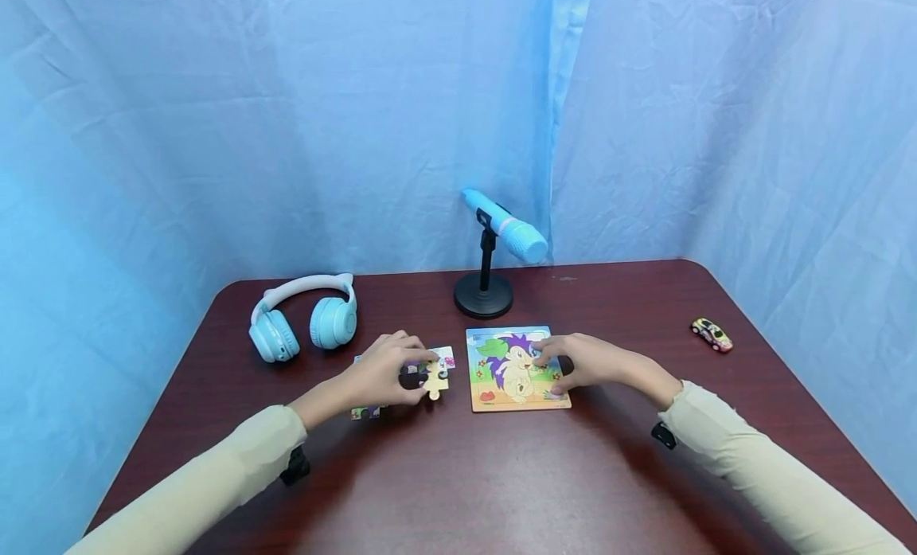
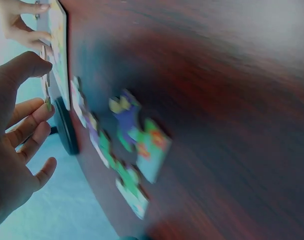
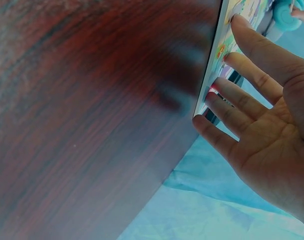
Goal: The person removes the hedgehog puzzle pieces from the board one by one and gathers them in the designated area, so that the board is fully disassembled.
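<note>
Between thumb and fingers my left hand pinches a jigsaw piece, pale on the side that shows in the head view. It is held above the table, left of the puzzle board, and appears nearly edge-on in the left wrist view. The board lies flat with a cartoon picture having purple hair. My right hand rests its fingertips on the board's right side, fingers fairly straight in the right wrist view. Several loose jigsaw pieces lie under and beside my left hand, partly hidden by it in the head view.
Blue-and-white headphones lie at the back left of the dark red table. Behind the board stands a blue microphone on a black round base. A small toy car sits at the right. Blue curtains surround the table.
</note>
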Tool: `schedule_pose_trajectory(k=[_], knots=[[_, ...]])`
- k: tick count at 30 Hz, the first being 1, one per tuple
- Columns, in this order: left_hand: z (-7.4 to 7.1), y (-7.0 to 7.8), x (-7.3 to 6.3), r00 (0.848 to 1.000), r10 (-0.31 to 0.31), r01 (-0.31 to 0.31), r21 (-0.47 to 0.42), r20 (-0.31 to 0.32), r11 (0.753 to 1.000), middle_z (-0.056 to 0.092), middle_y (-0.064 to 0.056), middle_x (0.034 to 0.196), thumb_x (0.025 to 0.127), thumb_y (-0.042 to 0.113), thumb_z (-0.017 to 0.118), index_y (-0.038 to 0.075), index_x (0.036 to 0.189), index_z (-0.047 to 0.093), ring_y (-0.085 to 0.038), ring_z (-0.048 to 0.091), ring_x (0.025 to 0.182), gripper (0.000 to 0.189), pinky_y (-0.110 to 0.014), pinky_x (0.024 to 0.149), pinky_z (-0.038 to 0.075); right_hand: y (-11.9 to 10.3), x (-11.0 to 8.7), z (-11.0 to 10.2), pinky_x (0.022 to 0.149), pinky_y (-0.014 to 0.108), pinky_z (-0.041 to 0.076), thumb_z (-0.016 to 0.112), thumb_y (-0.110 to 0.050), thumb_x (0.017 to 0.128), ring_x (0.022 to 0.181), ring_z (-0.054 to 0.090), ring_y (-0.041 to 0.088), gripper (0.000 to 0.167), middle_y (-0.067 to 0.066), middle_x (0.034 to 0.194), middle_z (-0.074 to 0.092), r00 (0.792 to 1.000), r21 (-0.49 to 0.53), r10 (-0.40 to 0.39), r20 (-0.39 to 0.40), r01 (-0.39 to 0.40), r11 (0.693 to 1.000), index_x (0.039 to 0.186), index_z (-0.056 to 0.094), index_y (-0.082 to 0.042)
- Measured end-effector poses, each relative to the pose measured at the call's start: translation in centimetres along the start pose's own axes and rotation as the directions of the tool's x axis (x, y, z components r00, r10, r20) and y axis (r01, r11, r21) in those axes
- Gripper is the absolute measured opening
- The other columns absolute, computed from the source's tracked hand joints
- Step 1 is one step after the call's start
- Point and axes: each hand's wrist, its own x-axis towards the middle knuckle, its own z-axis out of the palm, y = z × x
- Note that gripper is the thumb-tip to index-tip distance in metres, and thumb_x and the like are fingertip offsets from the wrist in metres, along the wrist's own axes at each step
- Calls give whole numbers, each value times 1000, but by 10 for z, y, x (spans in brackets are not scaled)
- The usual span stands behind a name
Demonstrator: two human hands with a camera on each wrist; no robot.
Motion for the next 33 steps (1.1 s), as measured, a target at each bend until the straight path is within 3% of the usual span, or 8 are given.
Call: schedule_pose_trajectory(k=[6,12,17,33], knots=[[-2,-12,-23,1000,-7,7,10,3,1000,68,-2,110,82,27,80,15,124,73,-16,53,95,44,-41,84,45,0,0,0,109,56,44,85,-28,83,138,50,40,47,17,148,56,1000,4,1,2,-1,1000,126,73,-12],[-5,-20,-36,1000,-19,19,13,9,1000,68,0,107,81,25,81,15,122,74,-14,52,91,43,-36,81,45,0,1,0,109,56,44,85,-28,83,138,50,41,47,18,148,56,1000,7,12,7,-12,1000,126,73,-12],[-2,-23,-41,1000,-21,21,-5,18,1000,68,1,103,80,25,80,15,120,75,-12,50,87,41,-34,78,43,1,2,0,110,57,43,85,-28,84,139,49,42,47,18,148,56,1000,10,20,9,-20,1000,126,73,-13],[4,-24,-43,997,-46,45,12,67,999,70,-3,115,81,33,82,15,121,74,-17,58,99,45,-46,92,48,4,1,1,109,56,44,85,-27,83,138,50,41,48,17,149,56,1000,6,6,6,-6,1000,127,73,-12]])
